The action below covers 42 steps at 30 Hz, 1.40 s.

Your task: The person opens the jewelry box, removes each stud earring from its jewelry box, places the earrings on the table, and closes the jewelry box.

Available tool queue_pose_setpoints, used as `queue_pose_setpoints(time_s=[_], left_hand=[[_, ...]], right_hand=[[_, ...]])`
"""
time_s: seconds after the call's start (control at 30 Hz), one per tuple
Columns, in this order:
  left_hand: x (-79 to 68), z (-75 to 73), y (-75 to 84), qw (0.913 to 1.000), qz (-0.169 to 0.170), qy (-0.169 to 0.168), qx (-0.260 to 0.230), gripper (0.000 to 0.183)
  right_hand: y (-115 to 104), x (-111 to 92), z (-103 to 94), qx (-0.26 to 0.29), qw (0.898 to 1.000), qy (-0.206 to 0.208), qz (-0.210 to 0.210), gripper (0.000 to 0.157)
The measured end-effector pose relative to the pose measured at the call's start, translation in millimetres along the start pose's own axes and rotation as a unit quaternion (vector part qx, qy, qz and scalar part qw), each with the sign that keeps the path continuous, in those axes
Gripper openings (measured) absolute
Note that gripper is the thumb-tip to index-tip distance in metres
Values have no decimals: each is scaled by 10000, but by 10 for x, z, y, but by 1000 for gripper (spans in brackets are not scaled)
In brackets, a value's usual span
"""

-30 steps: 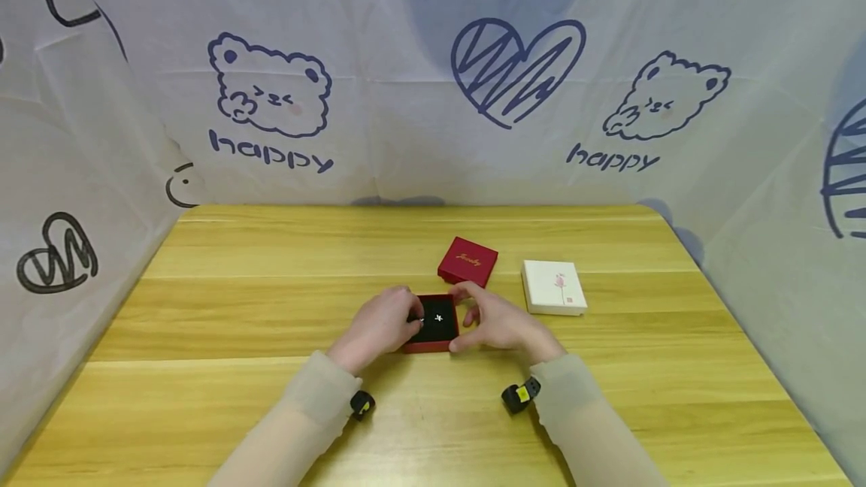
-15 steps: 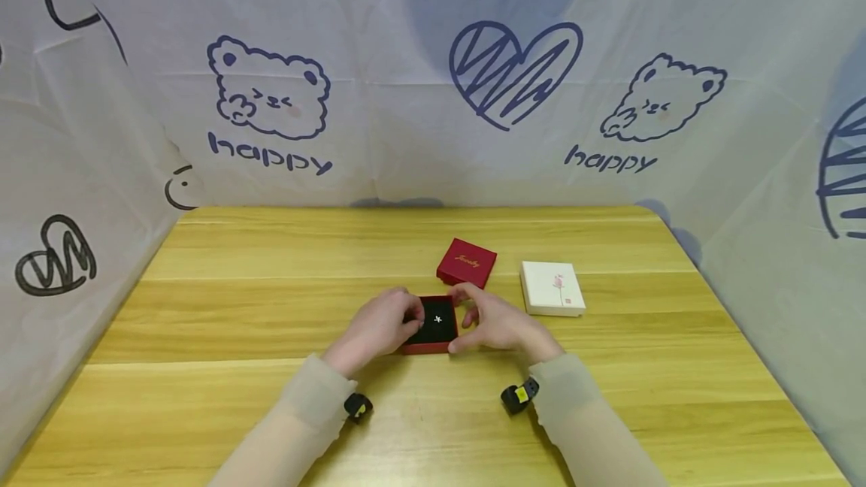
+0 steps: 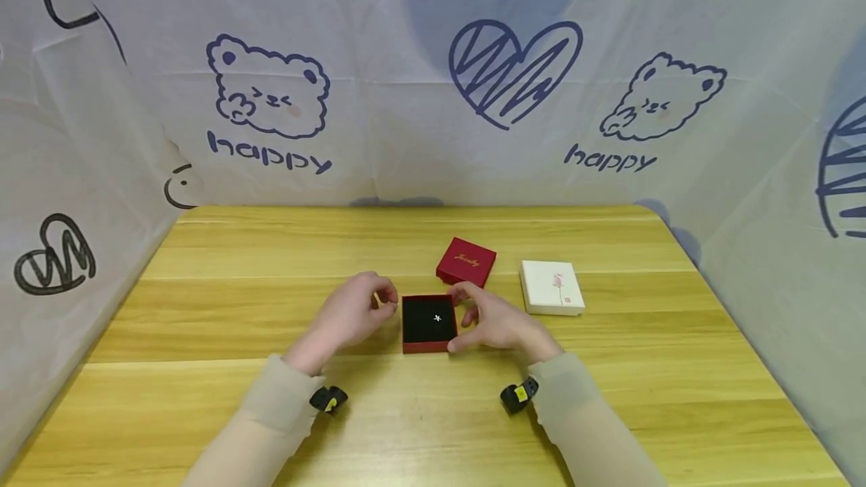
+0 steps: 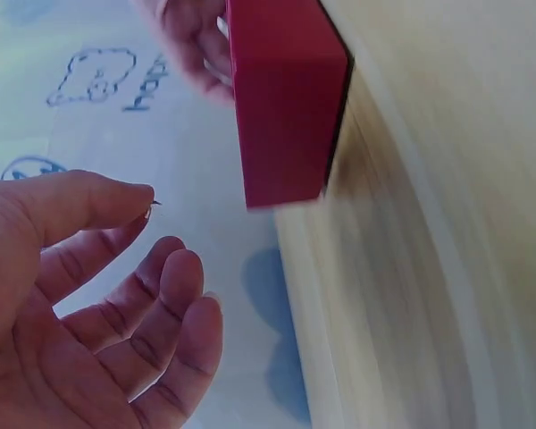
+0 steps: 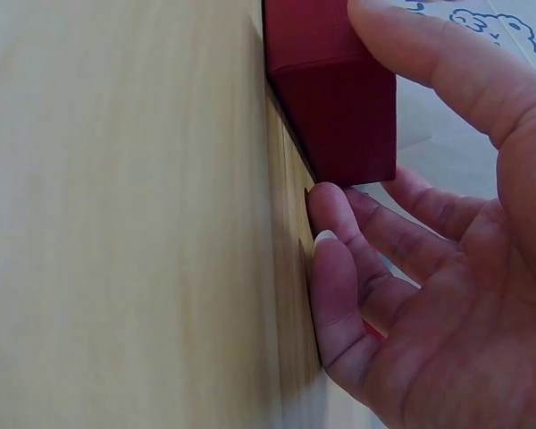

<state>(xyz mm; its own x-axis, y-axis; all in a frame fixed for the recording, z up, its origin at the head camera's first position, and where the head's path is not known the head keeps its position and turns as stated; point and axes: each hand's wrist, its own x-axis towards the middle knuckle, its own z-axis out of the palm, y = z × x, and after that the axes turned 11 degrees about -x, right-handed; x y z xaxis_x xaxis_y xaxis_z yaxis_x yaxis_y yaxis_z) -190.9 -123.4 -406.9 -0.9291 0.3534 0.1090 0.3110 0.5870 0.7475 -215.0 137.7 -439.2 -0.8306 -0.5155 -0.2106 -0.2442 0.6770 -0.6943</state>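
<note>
Pinching tiny shiny piece point(image 4: 150, 211): narrow left grip point(image 3: 353, 308)

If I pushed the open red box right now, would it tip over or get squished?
The open red box probably wouldn't tip, because it's low and wide and sits flat on the table. Its straight walls and crisp corners look stiff, so a gentle push likely won't squish it. The little silver star inside might wiggle, though.
</note>
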Motion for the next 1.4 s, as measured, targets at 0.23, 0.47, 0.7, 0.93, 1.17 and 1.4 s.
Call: queue_pose_setpoints(time_s=[0.23,0.47,0.7,0.93,1.17,1.4], left_hand=[[-76,-212,-257,9997,-94,226,41,4],[-142,-467,-523,9984,-282,492,19,5],[-198,-682,-710,9958,-701,594,-30,5],[-224,-824,-897,9907,-1151,727,82,9],[-216,-912,-985,9836,-1708,563,143,12],[-200,-942,-1082,9773,-2078,318,269,11]], right_hand=[[13,-6,7,25,10000,11,-37,81],[11,-2,7,43,9999,-11,-98,82],[23,6,10,49,9999,-20,-99,82],[2,-10,5,69,10000,-26,-43,82],[-2,-8,-3,-5,10000,7,46,82],[1,-1,-4,-9,10000,-17,49,83]])
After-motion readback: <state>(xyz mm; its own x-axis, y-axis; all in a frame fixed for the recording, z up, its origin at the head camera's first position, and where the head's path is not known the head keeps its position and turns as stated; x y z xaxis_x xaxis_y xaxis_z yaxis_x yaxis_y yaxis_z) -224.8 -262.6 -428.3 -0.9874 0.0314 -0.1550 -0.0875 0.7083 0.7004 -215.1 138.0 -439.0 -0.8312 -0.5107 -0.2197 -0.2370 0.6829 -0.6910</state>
